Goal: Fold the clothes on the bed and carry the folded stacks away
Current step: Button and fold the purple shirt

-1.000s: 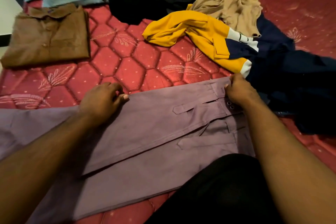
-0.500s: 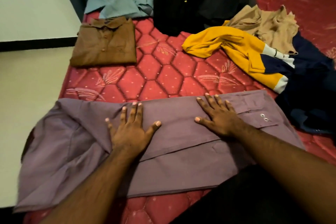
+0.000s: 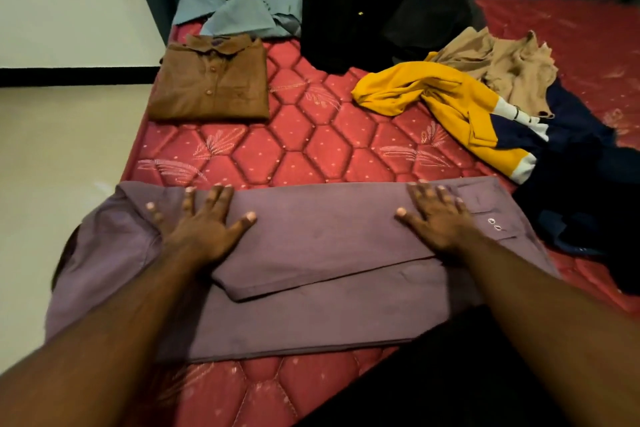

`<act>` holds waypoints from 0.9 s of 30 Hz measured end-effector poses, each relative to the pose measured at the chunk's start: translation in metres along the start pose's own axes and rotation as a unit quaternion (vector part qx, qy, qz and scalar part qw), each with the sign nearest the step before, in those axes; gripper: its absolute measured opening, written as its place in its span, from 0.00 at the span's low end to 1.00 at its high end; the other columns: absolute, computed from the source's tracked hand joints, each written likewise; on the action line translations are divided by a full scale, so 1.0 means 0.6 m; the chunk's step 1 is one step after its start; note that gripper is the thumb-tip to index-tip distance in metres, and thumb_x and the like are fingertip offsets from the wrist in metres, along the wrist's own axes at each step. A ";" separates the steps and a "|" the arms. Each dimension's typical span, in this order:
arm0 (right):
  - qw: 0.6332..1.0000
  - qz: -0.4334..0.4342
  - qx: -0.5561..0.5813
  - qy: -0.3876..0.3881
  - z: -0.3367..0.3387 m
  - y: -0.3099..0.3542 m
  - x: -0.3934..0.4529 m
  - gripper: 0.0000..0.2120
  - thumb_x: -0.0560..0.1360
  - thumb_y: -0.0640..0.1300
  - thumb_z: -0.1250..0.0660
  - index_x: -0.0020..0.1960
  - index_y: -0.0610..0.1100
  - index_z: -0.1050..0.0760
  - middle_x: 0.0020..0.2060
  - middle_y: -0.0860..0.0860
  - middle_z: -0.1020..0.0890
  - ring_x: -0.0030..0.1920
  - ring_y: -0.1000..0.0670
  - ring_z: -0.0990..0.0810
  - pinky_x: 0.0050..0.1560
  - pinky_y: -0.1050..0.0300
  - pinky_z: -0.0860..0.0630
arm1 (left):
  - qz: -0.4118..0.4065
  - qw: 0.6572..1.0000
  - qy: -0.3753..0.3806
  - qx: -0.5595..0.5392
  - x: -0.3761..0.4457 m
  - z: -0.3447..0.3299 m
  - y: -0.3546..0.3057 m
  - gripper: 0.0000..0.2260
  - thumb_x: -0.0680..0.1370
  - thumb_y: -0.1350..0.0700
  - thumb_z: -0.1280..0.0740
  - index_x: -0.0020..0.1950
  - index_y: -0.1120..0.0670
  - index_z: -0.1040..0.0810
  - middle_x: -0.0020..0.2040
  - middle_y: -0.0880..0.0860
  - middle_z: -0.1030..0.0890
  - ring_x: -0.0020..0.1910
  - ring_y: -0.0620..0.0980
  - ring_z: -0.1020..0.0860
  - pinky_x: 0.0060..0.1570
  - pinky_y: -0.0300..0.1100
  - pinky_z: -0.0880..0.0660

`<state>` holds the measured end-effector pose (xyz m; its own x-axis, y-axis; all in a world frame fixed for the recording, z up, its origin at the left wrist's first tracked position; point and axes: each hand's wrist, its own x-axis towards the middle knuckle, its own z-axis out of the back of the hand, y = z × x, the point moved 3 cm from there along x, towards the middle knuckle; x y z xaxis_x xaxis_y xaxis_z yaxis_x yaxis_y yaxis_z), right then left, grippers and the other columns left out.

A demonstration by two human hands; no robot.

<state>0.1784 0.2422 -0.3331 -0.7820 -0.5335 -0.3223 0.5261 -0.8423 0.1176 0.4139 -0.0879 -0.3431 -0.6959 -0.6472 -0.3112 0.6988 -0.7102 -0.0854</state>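
Your trousers [image 3: 322,253] lie across the bed's [image 3: 294,152] near edge, one end hanging off its left side. Behind them to your left sits a folded shirt [image 3: 211,80]. A heap of clothes [image 3: 450,80] lies behind and right.

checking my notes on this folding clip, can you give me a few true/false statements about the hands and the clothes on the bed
1. Both hands, left hand and right hand, press flat on the purple trousers. True.
2. The brown shirt lies crumpled. False: it lies neatly folded.
3. The yellow garment is unfolded, on the right side of the mattress. True.
4. The right hand grips the trousers' waistband. False: its fingers lie straight on the cloth.
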 end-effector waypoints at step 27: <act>0.928 -0.194 0.301 -0.101 0.096 -0.185 0.006 0.16 0.68 0.43 0.25 0.54 0.44 0.22 0.49 0.42 0.18 0.50 0.40 0.19 0.53 0.45 0.21 | -0.313 0.948 -0.052 0.019 -0.098 -0.098 -0.557 0.37 0.77 0.29 0.58 0.80 0.49 0.61 0.80 0.48 0.60 0.78 0.55 0.63 0.69 0.69 0.66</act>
<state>0.0981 0.3294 -0.2929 -0.9520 -0.1333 -0.2756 -0.0437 -0.8320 0.5531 0.2311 0.2038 -0.3520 -0.9861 -0.1187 -0.1163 0.1393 -0.9721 -0.1888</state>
